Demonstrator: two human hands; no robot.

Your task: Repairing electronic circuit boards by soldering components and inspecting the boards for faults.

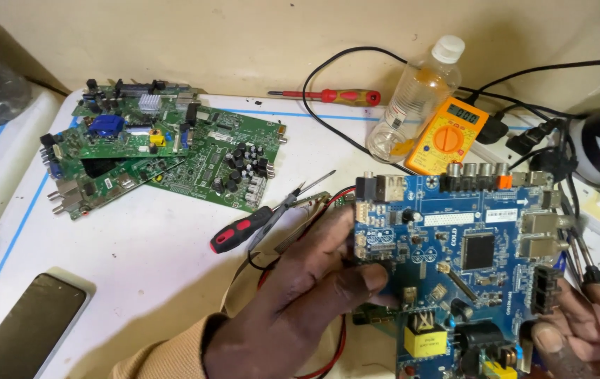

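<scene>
Gripping blue circuit board (479,245) w/ left hand (307,295), right hand (581,326) closed on its edge + tool.

At my one o'clock lies an orange meter (448,135) with a small grey screen (465,114). Beside it a clear bottle (416,97) bears a white label (401,105). A dark phone screen (26,328) lies at eight o'clock.

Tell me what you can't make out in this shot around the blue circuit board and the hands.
Head view only:
- Blue circuit board: bottom edge cut off by the frame; left part covered by the left hand.
- Right hand: cut off at the corner; the tool it grips is blurred.
- Phone: cropped at the bottom.
- Green boards: overlapping, lower ones partly hidden.
</scene>
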